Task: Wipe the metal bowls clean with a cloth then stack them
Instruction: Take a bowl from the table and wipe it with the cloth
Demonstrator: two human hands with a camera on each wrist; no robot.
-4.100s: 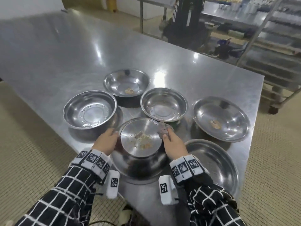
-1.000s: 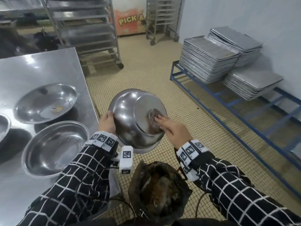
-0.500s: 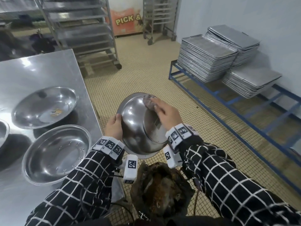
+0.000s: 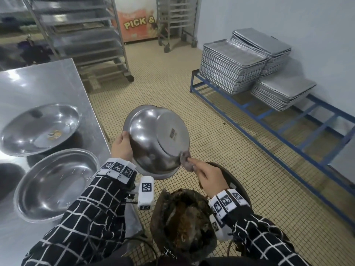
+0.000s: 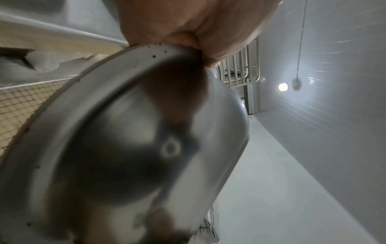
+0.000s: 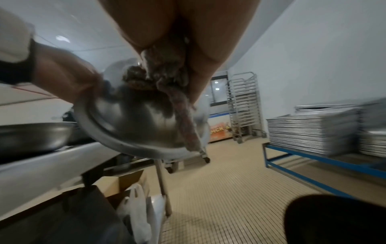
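Observation:
I hold a metal bowl (image 4: pixel 155 139) tilted with its underside toward me, off the table's right edge and above a bin. My left hand (image 4: pixel 123 148) grips its left rim, thumb on the outside (image 5: pixel 188 21). My right hand (image 4: pixel 207 175) pinches a small grey-brown cloth (image 4: pixel 185 160) and presses it on the bowl's lower right edge; in the right wrist view the cloth (image 6: pixel 167 79) bunches against the bowl (image 6: pixel 135 125). Two more bowls lie on the steel table: one holding scraps (image 4: pixel 38 129), another nearer me (image 4: pixel 53 185).
A dark bin (image 4: pixel 182 221) full of brown waste stands below the bowl. The steel table (image 4: pixel 38 83) is on my left. A blue low rack (image 4: pixel 269 120) with stacked trays (image 4: pixel 232 68) lines the right wall. Wheeled racks (image 4: pixel 84 35) stand behind.
Since four seconds ago I lifted the bowl off the table and turned right over the bin. In the last second the cloth swept from the bowl's upper base down to its lower right edge.

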